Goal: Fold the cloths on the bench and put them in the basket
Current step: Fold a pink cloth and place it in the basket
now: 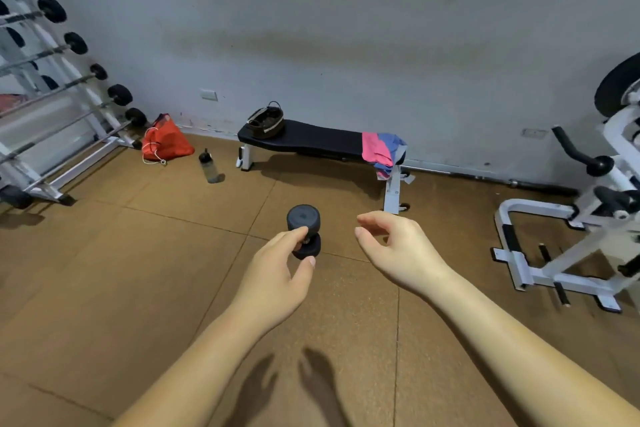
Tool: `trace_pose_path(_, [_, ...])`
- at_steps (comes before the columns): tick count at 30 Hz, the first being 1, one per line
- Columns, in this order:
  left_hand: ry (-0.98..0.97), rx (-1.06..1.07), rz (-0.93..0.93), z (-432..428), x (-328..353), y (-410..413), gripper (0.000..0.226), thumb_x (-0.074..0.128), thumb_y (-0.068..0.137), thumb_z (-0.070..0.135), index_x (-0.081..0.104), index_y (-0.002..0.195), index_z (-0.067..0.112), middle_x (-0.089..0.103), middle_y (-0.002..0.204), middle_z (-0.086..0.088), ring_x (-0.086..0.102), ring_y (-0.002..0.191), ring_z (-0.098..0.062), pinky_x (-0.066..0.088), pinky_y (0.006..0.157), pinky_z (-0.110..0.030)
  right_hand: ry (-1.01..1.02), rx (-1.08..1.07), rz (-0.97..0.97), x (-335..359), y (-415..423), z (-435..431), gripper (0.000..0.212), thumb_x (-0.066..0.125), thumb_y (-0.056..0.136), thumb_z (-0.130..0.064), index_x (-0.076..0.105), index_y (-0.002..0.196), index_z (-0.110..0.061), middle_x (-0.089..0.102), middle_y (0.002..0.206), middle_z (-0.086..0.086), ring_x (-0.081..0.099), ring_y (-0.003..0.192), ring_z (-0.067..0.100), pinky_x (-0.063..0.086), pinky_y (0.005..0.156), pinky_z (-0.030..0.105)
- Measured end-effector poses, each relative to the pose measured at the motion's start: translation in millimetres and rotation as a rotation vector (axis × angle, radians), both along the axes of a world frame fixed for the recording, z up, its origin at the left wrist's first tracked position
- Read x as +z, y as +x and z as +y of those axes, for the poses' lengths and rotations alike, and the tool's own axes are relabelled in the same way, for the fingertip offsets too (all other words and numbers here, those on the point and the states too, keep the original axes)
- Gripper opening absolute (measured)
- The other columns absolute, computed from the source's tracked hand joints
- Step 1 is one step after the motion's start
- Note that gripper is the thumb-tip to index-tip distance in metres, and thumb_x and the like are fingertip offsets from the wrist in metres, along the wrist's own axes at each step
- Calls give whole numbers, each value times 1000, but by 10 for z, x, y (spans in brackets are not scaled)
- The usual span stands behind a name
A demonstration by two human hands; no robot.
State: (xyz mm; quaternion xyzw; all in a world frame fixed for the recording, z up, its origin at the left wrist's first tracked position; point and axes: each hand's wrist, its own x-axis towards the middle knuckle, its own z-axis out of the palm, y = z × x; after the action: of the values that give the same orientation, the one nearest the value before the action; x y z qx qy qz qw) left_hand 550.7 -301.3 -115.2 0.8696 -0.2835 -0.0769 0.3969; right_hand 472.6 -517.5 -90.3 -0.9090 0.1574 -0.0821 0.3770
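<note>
Gym floor, start of job as I judge it: nothing folded yet. The surface (322, 139), a black padded one, stands along the wall with its long axis parallel to it. Cloths (379, 149) lie at its right end, pink overlapping blue, draped over the pad and hanging down its near edge. Their long axis runs crosswise to the surface, wall side to floor side, lower ends pointing down. Probably just tossed there; they are unfolded and bunched at the hem. Basket (266, 123) sits on the surface's left end, upright, handle up, well apart from the cloths, so the bare pad between them could serve for folding. Both hands are held out well short of the surface. Right hand (398, 246) is released, fingers loosely curled, grasping nothing. Left hand (277, 274) is likewise loosely curled and overlaps a dumbbell (303, 217) in view. The hand shadows on the floor show nothing held, so I read it as empty and the dumbbell as standing on the floor, nearer than the surface. Bottle (210, 168) and red bag (166, 142) sit on the floor left of the surface.
</note>
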Motion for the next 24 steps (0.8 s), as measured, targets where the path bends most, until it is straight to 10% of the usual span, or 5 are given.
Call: trace_pose_path(24, [140,-189,23,-3297,-564,6460,45,61,100,27,57,144,22,61,137,9,56,122,-2,48,105,-27,5,-73,94,-629,6237,-3093,33,57,99,-38,70,124,-21,73,120,-8,66,110,9,56,97,34])
